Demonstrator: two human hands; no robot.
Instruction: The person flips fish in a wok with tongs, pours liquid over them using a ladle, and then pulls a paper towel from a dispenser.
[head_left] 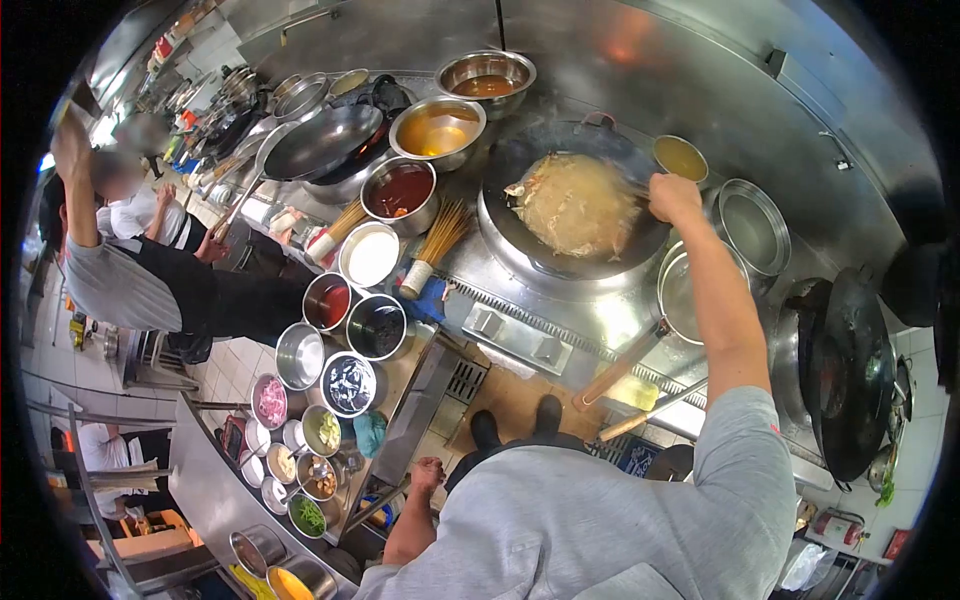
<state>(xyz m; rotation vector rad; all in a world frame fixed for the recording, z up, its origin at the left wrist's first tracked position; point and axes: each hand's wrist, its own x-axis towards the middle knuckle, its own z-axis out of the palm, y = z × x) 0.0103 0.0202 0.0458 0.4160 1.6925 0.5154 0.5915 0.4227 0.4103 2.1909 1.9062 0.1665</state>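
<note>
A large dark wok [500, 215] on the stove holds bubbling, cloudy liquid with pieces of food [575, 205] in it. At the wok's right edge, my right hand [676, 198] is closed, with the fingers bent over the rim area; what it grips is too blurred to make out. My left hand [427, 474] hangs low beside my body, its fingers curled closed, near the edge of the steel counter. Nothing can be seen clearly inside it.
Steel bowls of amber liquid [438, 130] and red sauce [399, 190], and bamboo brushes [447, 232], stand left of the wok. Pots of water [752, 228] are at right. Ingredient bowls [322, 430] cover the left counter. Co-workers [130, 285] stand at far left.
</note>
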